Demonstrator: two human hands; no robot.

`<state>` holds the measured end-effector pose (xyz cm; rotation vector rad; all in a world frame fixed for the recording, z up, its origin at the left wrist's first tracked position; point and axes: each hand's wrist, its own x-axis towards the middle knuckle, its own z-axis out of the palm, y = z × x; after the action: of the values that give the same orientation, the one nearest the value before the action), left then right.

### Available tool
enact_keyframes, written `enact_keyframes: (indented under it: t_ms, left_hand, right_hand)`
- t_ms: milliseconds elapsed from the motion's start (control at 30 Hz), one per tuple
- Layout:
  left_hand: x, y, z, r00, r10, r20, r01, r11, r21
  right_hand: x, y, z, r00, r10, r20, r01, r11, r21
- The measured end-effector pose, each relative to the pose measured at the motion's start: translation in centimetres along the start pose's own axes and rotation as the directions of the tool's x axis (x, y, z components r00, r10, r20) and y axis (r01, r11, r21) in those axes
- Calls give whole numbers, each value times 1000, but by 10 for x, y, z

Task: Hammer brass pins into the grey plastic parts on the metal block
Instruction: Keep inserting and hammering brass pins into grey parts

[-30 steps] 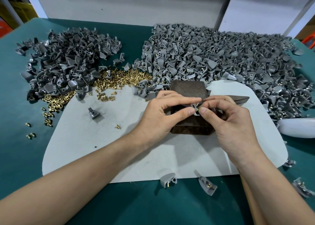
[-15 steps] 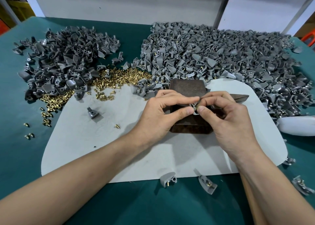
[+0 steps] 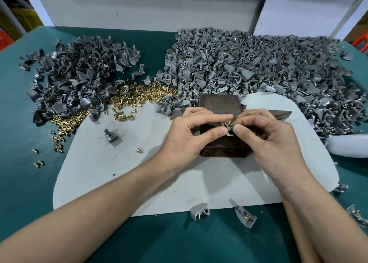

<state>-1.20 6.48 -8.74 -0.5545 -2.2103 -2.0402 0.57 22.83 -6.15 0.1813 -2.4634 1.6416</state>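
A rusty brown metal block (image 3: pixel 219 105) stands on a pale mat (image 3: pixel 139 163). Over its top, my left hand (image 3: pixel 191 135) pinches a small grey plastic part (image 3: pixel 227 126) between thumb and forefinger. My right hand (image 3: pixel 272 143) meets it from the right, its thumb and forefinger pinching at the same part; a pin there is too small to make out. A dark hammer head (image 3: pixel 280 114) pokes out behind my right hand. Loose brass pins (image 3: pixel 139 95) lie in a heap left of the block.
A dark pile of grey parts (image 3: pixel 79 79) fills the back left, a lighter and larger pile (image 3: pixel 258 67) the back right. Two single parts with pins (image 3: pixel 199 211) (image 3: pixel 246 217) lie near the mat's front edge, another part (image 3: pixel 111 136) on the mat. A white object (image 3: pixel 350 146) sits at the right.
Both hands stay together over the block, fingertips shifting slightly on the small part. Nothing else has moved.
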Motion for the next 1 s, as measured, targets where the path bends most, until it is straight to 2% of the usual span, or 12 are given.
enact_keyframes:
  t_ms: [100, 167, 200, 267, 333, 400, 467, 533, 600, 667, 800, 1000]
  left_hand:
    - [-1, -1, -3, 999, -35, 8, 35, 999, -1]
    - [-2, -2, -4, 999, -40, 10, 40, 999, 0]
    - [-2, -2, -4, 999, -42, 4, 42, 999, 8]
    - [-1, -5, -3, 998, -63, -27, 64, 998, 27]
    - [0, -6, -2, 994, -91, -56, 92, 996, 20]
    - [1, -5, -1, 994, -93, -64, 95, 995, 33]
    - [1, -3, -1, 996, -54, -70, 61, 992, 109]
    - [1, -2, -2, 995, -50, -84, 62, 988, 141]
    - [2, -4, -2, 992, -69, -108, 86, 984, 157]
    - [2, -4, -1, 991, -85, -102, 102, 979, 175]
    - [3, -3, 1, 987, -82, -142, 108, 976, 189]
    - [5, -5, -1, 980, -77, -186, 104, 984, 144]
  right_hand:
    - [1, -5, -13, 993, 6, -117, -17, 996, -86]
    - [3, -5, -29, 967, -12, -253, -74, 942, -326]
    - [3, -5, -37, 962, 28, -271, -153, 879, -453]
    - [3, -4, -47, 943, 260, -207, -331, 704, -628]
    - [0, -3, -45, 903, 401, -154, -370, 544, -753]
    - [0, -3, -39, 904, 399, -152, -351, 492, -797]
    - [0, -8, -39, 891, 435, -133, -388, 573, -722]
    - [1, -14, -51, 843, 536, -30, -496, 756, -428]
    - [-1, -21, -60, 795, 600, 91, -585, 797, -151]
    - [-7, -29, -66, 839, 534, 101, -534, 845, -31]
    - [-18, -60, -56, 951, 304, 57, -301, 952, -50]
    - [-22, -89, -34, 994, 69, 83, -46, 966, -254]
